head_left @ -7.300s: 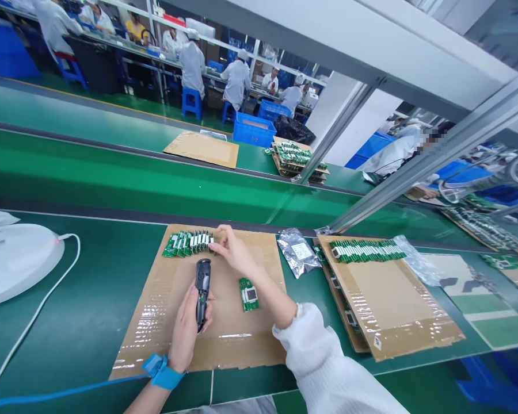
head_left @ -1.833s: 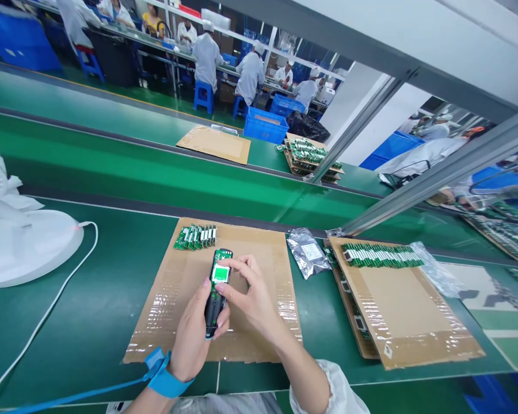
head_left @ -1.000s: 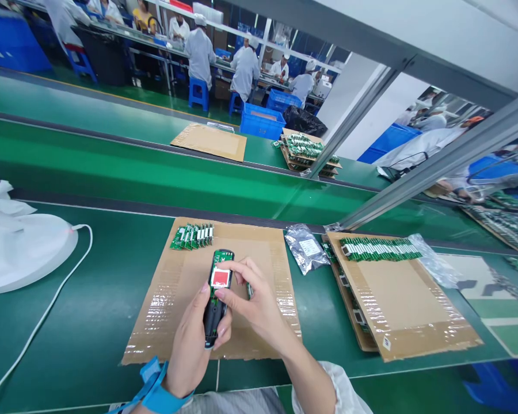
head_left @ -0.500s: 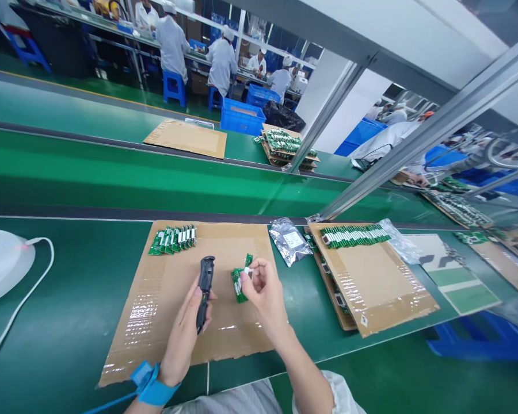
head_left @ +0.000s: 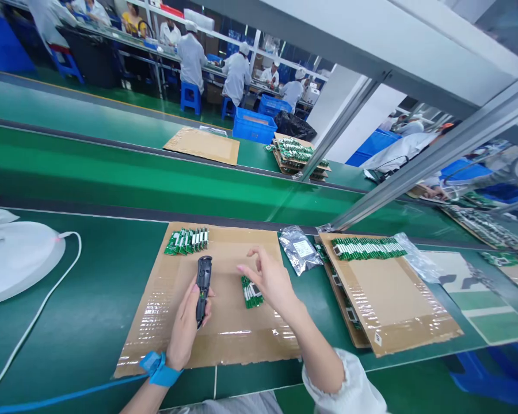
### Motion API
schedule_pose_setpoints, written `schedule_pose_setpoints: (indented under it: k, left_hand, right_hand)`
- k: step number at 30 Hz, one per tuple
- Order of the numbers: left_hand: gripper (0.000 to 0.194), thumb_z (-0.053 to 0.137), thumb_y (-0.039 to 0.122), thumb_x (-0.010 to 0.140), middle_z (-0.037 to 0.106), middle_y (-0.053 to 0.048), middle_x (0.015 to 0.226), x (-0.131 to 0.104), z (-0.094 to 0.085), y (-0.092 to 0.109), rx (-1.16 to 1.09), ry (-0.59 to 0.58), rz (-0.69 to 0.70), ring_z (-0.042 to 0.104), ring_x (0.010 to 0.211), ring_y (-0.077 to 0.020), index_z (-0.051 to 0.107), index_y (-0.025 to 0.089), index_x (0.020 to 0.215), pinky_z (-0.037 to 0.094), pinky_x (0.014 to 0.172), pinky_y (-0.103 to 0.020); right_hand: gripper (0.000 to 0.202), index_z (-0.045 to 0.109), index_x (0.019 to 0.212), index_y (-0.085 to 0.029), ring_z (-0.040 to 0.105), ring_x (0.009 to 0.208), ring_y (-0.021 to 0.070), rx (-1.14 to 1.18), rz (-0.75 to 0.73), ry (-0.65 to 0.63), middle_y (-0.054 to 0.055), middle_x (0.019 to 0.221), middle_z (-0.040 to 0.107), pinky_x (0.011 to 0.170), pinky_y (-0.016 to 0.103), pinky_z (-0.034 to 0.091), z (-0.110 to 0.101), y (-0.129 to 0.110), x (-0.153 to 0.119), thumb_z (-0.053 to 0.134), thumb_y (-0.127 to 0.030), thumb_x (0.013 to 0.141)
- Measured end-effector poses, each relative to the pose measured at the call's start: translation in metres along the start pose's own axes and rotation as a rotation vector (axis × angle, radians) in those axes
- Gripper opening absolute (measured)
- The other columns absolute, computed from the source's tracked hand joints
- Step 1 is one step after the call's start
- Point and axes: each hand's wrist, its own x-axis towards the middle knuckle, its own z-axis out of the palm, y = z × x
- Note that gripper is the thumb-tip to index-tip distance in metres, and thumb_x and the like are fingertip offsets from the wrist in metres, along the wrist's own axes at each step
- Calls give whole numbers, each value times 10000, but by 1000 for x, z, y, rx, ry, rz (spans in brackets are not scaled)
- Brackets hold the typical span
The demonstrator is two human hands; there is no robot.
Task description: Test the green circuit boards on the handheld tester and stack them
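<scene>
On the worktop (head_left: pixel 90 287), a cardboard sheet (head_left: pixel 228 346) carries a circuit-board row (head_left: pixel 187 241) at its far-left corner and a board cluster (head_left: pixel 251 295) right of centre, with a bag (head_left: pixel 301 252) and cardboard stack (head_left: pixel 397 305) to its right.

Electronics factory floor, long green worktop (head_left: pixel 107 276), rows of green circuit boards (head_left: pixel 194 240) on cardboard sheets (head_left: pixel 224 345), people (head_left: pixel 191 60) in white coats (head_left: pixel 237 75) and caps (head_left: pixel 244 48), blue stools (head_left: pixel 190 99), blue plastic crates (head_left: pixel 254 126), corded blue wrist strap (head_left: pixel 162 371).
</scene>
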Motion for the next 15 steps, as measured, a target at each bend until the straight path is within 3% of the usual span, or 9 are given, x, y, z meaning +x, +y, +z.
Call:
schedule_pose_setpoints:
  k: [3, 8, 12, 15]
  left_hand:
    - [429, 467, 605, 915, 515, 12, 584, 0, -1, -2, -24, 2, 26, 401, 487, -108, 623, 206, 927, 332, 442, -193]
    - [437, 453, 604, 924, 515, 15, 578, -2, -4, -3, -33, 18, 47, 401, 485, -103, 612, 197, 919, 335, 450, -193]
    - [473, 408, 612, 938, 494, 23, 560, -1, -5, 1, -60, 11, 25, 365, 468, -89, 605, 185, 898, 304, 438, -187]
    - [493, 440, 630, 917, 504, 14, 560, 0, -5, 7, -123, 22, -21, 372, 482, -92, 620, 171, 893, 316, 446, -193]
  right_hand:
    - [246, 485, 972, -249, 479, 615, 159, 185, -56, -101, -62, 641, 472, 593, 257, 274, 10, -22, 46, 622, -437, 895]
    - [297, 419, 892, -249, 482, 570, 123, 389, -103, -312, -94, 617, 487, 535, 214, 339, 49, -38, 110, 684, -366, 827]
    - [297, 388, 994, -256, 536, 501, 120, 544, -39, -446, -112, 619, 479, 440, 215, 452, 60, -26, 121, 616, -217, 808]
    - [341, 402, 1121, -255, 556, 539, 120, 640, -10, -414, -93, 659, 475, 448, 224, 496, 51, -19, 104, 553, -179, 825]
